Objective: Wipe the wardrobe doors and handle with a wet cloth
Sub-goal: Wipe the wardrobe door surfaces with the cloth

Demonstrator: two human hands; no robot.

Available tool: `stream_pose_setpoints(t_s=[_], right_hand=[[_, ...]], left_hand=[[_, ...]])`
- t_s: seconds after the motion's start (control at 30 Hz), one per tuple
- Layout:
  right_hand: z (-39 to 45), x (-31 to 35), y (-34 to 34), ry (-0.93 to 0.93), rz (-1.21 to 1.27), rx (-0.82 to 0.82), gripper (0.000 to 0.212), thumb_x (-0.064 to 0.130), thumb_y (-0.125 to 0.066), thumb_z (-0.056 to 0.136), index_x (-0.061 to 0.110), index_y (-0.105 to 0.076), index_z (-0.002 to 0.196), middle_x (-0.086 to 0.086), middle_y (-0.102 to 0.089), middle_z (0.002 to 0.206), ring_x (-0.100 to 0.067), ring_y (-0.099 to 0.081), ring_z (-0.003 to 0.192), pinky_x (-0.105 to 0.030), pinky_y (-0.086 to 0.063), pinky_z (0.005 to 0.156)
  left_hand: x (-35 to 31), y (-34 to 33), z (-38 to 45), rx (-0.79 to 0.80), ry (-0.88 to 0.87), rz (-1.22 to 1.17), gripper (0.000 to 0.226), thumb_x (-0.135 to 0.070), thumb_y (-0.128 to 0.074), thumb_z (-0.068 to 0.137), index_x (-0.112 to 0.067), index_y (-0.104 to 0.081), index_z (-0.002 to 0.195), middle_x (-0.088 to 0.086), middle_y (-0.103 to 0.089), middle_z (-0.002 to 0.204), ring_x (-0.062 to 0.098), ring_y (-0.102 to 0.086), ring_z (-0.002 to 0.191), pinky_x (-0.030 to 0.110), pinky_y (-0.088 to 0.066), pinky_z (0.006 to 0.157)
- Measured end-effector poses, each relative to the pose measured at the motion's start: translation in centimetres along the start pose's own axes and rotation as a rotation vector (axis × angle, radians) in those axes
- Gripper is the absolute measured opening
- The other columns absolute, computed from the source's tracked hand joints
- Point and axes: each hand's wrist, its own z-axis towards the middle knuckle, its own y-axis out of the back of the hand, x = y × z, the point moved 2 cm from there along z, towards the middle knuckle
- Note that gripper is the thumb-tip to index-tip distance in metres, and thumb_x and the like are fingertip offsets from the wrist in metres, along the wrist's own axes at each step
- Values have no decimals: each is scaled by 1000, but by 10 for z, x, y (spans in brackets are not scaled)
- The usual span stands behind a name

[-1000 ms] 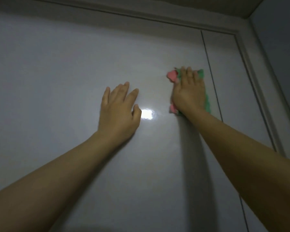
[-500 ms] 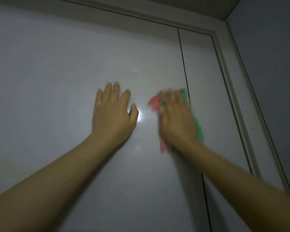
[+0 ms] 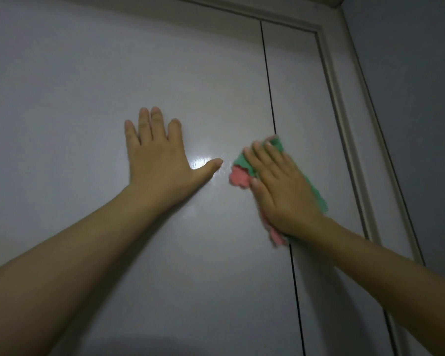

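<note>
The wide wardrobe door point(image 3: 113, 73) is being braced by the left hand point(image 3: 159, 160), fingers spread flat and nothing held. Over the seam to the narrow door point(image 3: 301, 98), the green-and-pink cloth point(image 3: 242, 173) is being pressed by the right hand point(image 3: 283, 194), fingers straight.

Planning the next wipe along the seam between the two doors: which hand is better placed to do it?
The right hand. It already presses the green and pink cloth flat over the seam, while the left hand lies bare and flat on the wider left door, apart from the cloth.
</note>
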Motion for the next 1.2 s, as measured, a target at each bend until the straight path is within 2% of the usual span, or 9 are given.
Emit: stream_pose_setpoints(t_s=[0.07, 0.23, 0.37, 0.47, 0.7, 0.9, 1.0, 1.1, 1.2], right_hand=[[-5, -34, 5, 6, -30, 12, 54, 42, -12, 99, 21, -9, 149, -1, -9, 157, -15, -3, 147, -32, 0, 120], [28, -69, 10, -476, 28, -115, 62, 39, -11, 96, 14, -14, 152, -11, -12, 159, -26, -3, 147, -38, -1, 120], [-39, -1, -3, -232, 21, -31, 56, 39, -11, 100, 17, -8, 151, -2, -3, 158, -18, 1, 148, -36, 1, 121], [-80, -10, 0, -27, 46, 66, 52, 40, -15, 101, 23, -8, 150, 3, -3, 157, -12, 2, 147, -29, 4, 120], [-4, -67, 5, -488, 35, -104, 60, 40, -10, 98, 15, -9, 153, -9, -8, 160, -23, -2, 148, -35, 3, 120], [-50, -57, 5, -154, 7, 35, 53, 44, -9, 100, 26, -3, 149, 5, 0, 157, -12, 3, 147, -34, 2, 120], [-23, -90, 13, -302, 9, -24, 56, 41, -11, 100, 20, -9, 152, -4, -8, 160, -18, -2, 148, -35, -1, 120], [-13, -78, 10, -471, 29, -103, 59, 39, -10, 99, 16, -11, 153, -7, -10, 160, -21, -2, 148, -37, 0, 121], [-56, -40, 0, -289, 26, -32, 55, 39, -10, 100, 19, -8, 151, -1, -5, 158, -17, -1, 148, -36, -1, 121]], left_hand=[[-1, -2, -1, 1, 4, 9, 116, -90, -24, 66, -9, -19, 148, 20, -3, 158, 34, 6, 146, 52, 5, 117], [-2, -3, 0, 7, 3, -1, 118, -91, -28, 65, -7, -19, 148, 21, -2, 158, 34, 7, 146, 52, 7, 117], [-2, 0, -1, 25, 10, -22, 119, -88, -24, 61, -7, -21, 147, 21, -3, 158, 34, 7, 146, 51, 6, 117], [-2, 5, -7, 59, 16, -45, 117, -88, -22, 62, -11, -15, 150, 19, 0, 158, 31, 9, 146, 52, 9, 116], [-4, 12, -30, 70, 3, -94, 105, -83, -15, 68, -18, -12, 151, 16, -5, 158, 26, 4, 147, 52, 13, 115], [-30, 7, -44, 58, -149, -120, 86, -74, -11, 77, -28, -29, 147, 9, -13, 158, 25, -2, 147, 52, 12, 115], [-36, 6, -47, 77, -175, -111, 90, -72, -3, 74, -28, -34, 146, 9, -19, 157, 27, -7, 146, 52, 7, 116], [-34, 1, -50, 87, -171, -108, 87, -70, -2, 76, -30, -23, 150, 7, -10, 160, 25, -1, 147, 52, 6, 116], [-33, -4, -56, 81, -170, -116, 80, -66, -7, 81, -30, -13, 152, 6, -1, 161, 23, 6, 147, 50, 7, 117]])
